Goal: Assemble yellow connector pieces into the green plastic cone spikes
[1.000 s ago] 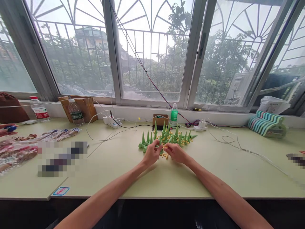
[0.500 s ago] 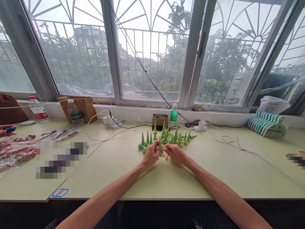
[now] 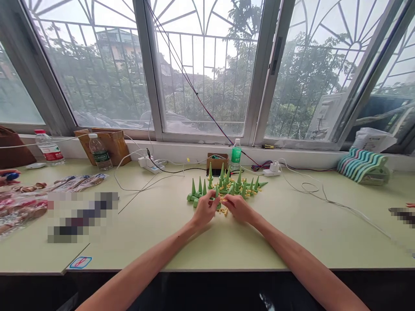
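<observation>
My left hand (image 3: pixel 206 207) is closed round a green plastic cone-shaped spike (image 3: pixel 217 190), its tip pointing up. Close beside it, my right hand (image 3: pixel 239 208) pinches a small yellow piece (image 3: pixel 223 198) against or very near the spike; the fingers hide whether they are joined. More green spikes (image 3: pixel 239 181) stand behind my hands, several of them with yellow pieces around their bases. Other green spikes (image 3: pixel 193 188) stand to the left, next to green caps lying on their sides. Below my fingers, loose yellow pieces (image 3: pixel 225 212) lie on the table.
A small open box (image 3: pixel 217 161) and a green-labelled bottle (image 3: pixel 236 153) stand behind the spikes. White cables (image 3: pixel 316 190) run across the table (image 3: pixel 181 255). Stacked pastel hangers (image 3: pixel 363 166) are at right. Plastic-bagged goods (image 3: pixel 24 207) and another person's hand (image 3: pixel 9 178) are at left.
The view has shifted slightly. Both my hands stay together at the same spot, with the right fingers still at the spike; hardly anything else differs.
</observation>
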Demonstrator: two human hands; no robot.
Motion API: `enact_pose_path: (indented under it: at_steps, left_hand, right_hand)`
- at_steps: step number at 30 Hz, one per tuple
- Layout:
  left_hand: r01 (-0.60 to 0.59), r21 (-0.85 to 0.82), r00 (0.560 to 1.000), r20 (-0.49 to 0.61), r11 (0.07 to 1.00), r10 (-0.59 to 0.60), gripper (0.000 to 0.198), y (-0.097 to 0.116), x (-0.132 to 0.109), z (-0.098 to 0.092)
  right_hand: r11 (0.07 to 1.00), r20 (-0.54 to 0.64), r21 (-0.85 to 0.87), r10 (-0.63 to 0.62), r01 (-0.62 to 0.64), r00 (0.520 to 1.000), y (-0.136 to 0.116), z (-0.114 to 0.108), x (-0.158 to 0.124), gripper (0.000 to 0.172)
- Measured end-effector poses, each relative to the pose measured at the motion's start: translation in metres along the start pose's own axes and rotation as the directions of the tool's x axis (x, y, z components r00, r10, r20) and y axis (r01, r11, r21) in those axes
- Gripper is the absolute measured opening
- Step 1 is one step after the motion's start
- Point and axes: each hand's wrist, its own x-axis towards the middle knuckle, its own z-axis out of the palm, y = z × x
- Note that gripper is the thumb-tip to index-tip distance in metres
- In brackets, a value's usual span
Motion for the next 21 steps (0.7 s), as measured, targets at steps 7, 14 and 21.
enact_pose_path:
  at_steps: [7, 14, 21]
  left_hand:
    - [0.006, 0.006, 1.0, 0.014, 1.0, -0.006, 0.024, 0.0019, -0.0011, -0.0008]
    - [0.007, -0.007, 1.0, 0.006, 1.0, -0.007, 0.026, 0.0013, -0.0017, -0.0011]
    - [0.006, 0.006, 1.0, 0.011, 1.0, -0.006, 0.024, 0.0012, -0.0014, -0.0019]
  right_hand:
    - [0.999, -0.008, -0.031, 0.012, -0.012, 1.0, 0.0031, 0.0016, -0.0005, 0.035]
    - [0.999, -0.004, -0.032, 0.027, -0.027, 1.0, 0.0036, 0.0025, 0.0001, 0.036]
    - [1.0, 0.003, 0.012, 0.028, -0.028, 1.0, 0.001, 0.0018, -0.0001, 0.036]
